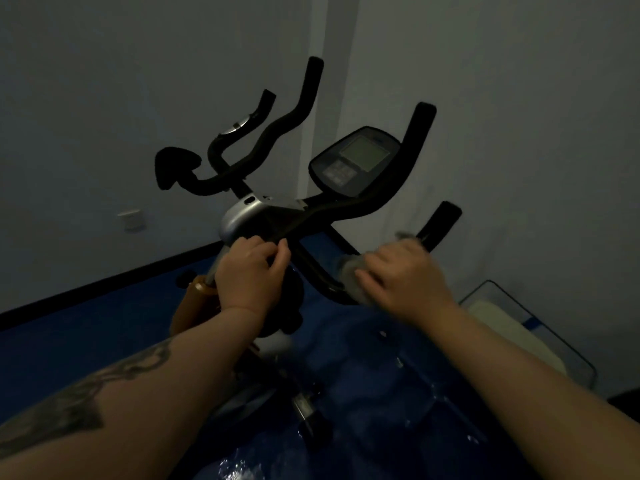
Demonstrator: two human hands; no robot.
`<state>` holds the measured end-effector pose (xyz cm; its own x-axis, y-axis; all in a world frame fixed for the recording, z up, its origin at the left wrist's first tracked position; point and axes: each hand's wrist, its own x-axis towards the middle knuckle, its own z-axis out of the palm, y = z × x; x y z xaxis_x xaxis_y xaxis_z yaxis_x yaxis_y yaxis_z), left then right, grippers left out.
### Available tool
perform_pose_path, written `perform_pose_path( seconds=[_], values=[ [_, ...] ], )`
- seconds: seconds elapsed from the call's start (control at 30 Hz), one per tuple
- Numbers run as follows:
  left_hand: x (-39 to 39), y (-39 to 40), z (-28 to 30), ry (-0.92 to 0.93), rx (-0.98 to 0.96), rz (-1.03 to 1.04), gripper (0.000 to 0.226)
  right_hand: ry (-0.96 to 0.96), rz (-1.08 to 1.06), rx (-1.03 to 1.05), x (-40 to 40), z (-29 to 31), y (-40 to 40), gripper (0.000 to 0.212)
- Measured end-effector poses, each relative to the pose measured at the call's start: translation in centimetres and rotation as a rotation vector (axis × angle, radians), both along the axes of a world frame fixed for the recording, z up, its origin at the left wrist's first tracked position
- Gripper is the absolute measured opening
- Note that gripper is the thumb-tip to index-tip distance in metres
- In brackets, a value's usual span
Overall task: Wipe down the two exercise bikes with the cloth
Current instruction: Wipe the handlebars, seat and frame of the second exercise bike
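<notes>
- The nearer exercise bike [277, 216] fills the middle of the frame, dim in poor light: black foam-wrapped handlebars [367, 202] sweep out from a silver-grey centre housing [239, 213], with the right-hand bar rising to a tip in the upper right of centre.
- Its console [353, 161] sits just above the bars, an oval dark panel with a pale grey screen and a small block of buttons below it.
- A second set of black handlebars [277, 123] stands behind, in the upper middle of the frame, with a dark saddle-like shape [175, 166] to its left; I take it for the other bike, though the body is hidden.
- The cloth [353, 275] is pale grey and crumpled, right of centre, pressed against the lower right handlebar tube; motion blur smears its edges.
- The right hand [405, 275] lies over the cloth with fingers curled round it, holding it on the bar. It is blurred too.
- The left hand [249, 268] is left of centre, fingers curled round the dark stem just under the silver housing, thumb toward the bar.
- An orange-brown part [197, 299] of the frame shows below the left wrist.
- The floor [86, 341] is glossy blue, and grey walls [104, 81] meet it along a black skirting strip.
- A pale wall socket [131, 219] sits at the left edge of the middle.
- A clear-sided bin [540, 327] with something white inside rests at the lower right.
</notes>
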<state>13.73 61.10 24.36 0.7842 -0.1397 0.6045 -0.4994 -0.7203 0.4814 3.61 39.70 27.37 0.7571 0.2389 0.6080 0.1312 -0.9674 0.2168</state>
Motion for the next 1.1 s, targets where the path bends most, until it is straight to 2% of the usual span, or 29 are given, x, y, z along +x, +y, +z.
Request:
perform_pose_path(
  seconds=[0.07,0.13,0.17,0.23,0.3,0.4,0.47,0.53,0.6,0.67,0.8,0.87,0.93,0.97,1.03,1.1],
  values=[
    [-0.2,0.0,0.2,0.019,0.006,0.001,0.041,-0.083,-0.104,0.190,-0.1,0.6,-1.2,0.032],
    [-0.3,0.0,0.4,0.038,0.018,0.007,0.042,-0.173,-0.206,0.381,0.1,-0.7,1.2,0.029],
    [-0.3,0.0,0.5,0.047,0.022,0.007,0.043,-0.185,-0.215,0.390,0.0,-1.7,2.6,0.028],
    [-0.4,0.0,0.6,0.051,0.017,0.012,0.043,-0.120,-0.085,0.212,-0.4,-2.5,3.1,0.026],
    [-0.5,0.1,0.7,0.075,0.013,0.009,0.043,-0.024,0.032,0.049,-0.1,-0.8,0.1,0.030],
    [-0.5,0.1,0.9,0.091,0.016,0.012,0.044,-0.031,-0.112,0.004,0.9,2.7,-4.4,0.035],
    [-0.6,0.0,1.0,0.093,0.025,0.020,0.044,-0.072,-0.272,0.089,0.6,2.1,-2.6,0.032],
    [-0.7,0.1,1.1,0.088,0.031,0.022,0.044,-0.085,-0.280,0.169,0.7,-0.2,0.7,0.030],
    [-0.8,0.1,1.1,0.088,0.032,0.021,0.044,0.011,-0.154,0.068,0.6,-0.8,1.7,0.033],
    [-0.9,0.2,1.1,0.096,0.036,0.016,0.044,0.093,-0.073,-0.059,1.0,1.1,-0.5,0.038],
    [-0.8,0.2,1.1,0.104,0.032,0.017,0.044,0.124,-0.134,-0.271,0.1,4.0,-5.6,0.036],
    [-0.7,0.2,1.1,0.090,0.036,0.018,0.044,0.061,-0.221,-0.125,-0.7,2.1,-3.7,0.032],
    [-0.6,0.1,1.0,0.088,0.039,0.017,0.044,0.018,-0.198,0.015,-0.7,0.6,-2.3,0.031],
    [-0.7,0.1,1.0,0.089,0.039,0.019,0.044,0.040,-0.145,-0.037,-0.7,0.8,-2.6,0.032],
    [-0.7,0.0,1.0,0.087,0.034,0.025,0.043,0.084,-0.050,-0.286,-0.4,3.0,-5.2,0.034],
    [-0.7,0.0,1.1,0.091,0.035,0.031,0.043,0.083,-0.092,-0.386,0.2,5.8,-7.8,0.033]
  ],
)
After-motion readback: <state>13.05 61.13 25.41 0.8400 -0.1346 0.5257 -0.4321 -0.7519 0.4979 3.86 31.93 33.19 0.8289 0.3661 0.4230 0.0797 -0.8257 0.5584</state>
